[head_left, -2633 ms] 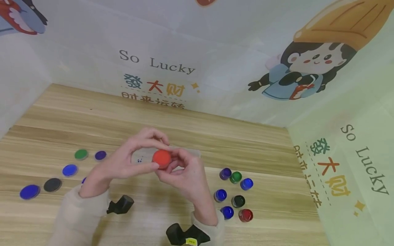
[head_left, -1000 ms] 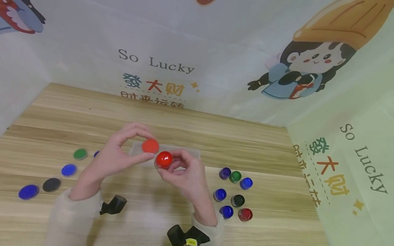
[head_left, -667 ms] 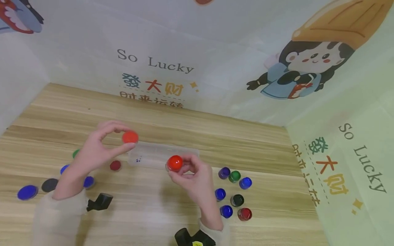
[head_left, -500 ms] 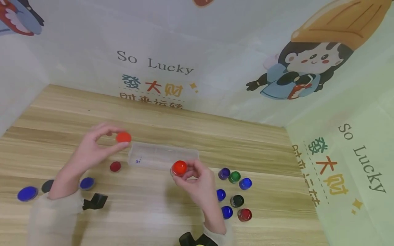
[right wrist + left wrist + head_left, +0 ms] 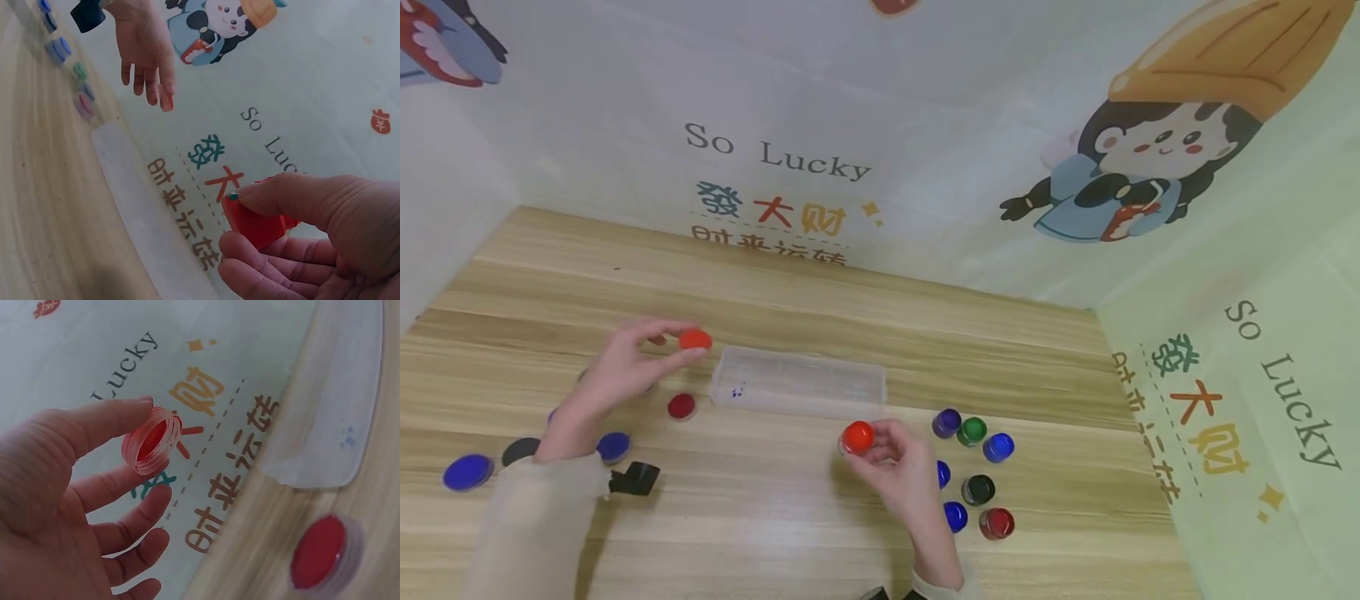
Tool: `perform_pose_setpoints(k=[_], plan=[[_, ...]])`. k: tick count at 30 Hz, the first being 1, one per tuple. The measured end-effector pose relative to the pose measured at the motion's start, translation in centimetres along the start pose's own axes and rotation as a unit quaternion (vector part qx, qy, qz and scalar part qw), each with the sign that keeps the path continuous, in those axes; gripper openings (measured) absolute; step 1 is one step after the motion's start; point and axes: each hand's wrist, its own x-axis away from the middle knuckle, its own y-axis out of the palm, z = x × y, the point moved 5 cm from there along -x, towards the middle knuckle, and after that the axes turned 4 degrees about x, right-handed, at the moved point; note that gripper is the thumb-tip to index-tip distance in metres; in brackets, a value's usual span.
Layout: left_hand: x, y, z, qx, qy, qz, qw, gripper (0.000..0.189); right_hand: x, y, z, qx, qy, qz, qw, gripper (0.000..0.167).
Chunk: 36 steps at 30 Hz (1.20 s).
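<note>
My left hand (image 5: 625, 358) pinches a red screw lid (image 5: 695, 339) between thumb and forefinger, above the table left of a clear plastic tray (image 5: 797, 382). The left wrist view shows that lid (image 5: 152, 439) on edge, its ribbed rim gripped by the fingertips. My right hand (image 5: 895, 462) holds an open small jar of red paint (image 5: 857, 437) in front of the tray's right end. In the right wrist view the jar (image 5: 256, 225) sits between thumb and fingers. A dark red lid (image 5: 681, 406) lies on the table under the left hand.
Several open paint jars, blue, green, purple, black and red, stand in a cluster (image 5: 973, 475) to the right. Loose lids (image 5: 467, 471) in blue and black lie at the left. Printed walls (image 5: 925, 167) close in the wooden table (image 5: 760, 517) at the back and right.
The red lid has come off the jar. My left hand carried it left and lower; my right hand moved the open jar right and toward me.
</note>
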Motion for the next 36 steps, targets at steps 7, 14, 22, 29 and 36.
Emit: perform_pose_setpoints(k=[7,14,22,29,36], plan=[[-0.7,0.7,-1.2,0.006,0.001,-0.008,0.9999,0.043,0.2,0.6,1.7,0.017,0.029,-0.012,0.9993,0.030],[-1.0,0.9,-2.1,-0.036,0.010,0.011,0.9992,0.046,0.4,1.0,2.8,0.020,0.045,-0.024,0.9985,0.031],[-1.1,1.5,-3.3,-0.108,-0.006,0.011,0.9941,0.047,0.5,1.4,3.7,0.035,0.044,-0.029,0.9980,0.034],[-0.9,1.7,-3.9,-0.141,-0.012,0.008,0.9898,0.048,0.7,1.5,4.2,0.044,0.057,-0.029,0.9970,0.037],[-0.8,1.7,-4.2,-0.168,-0.030,0.014,0.9852,0.047,0.8,1.9,4.8,0.051,0.068,-0.034,0.9958,0.036]])
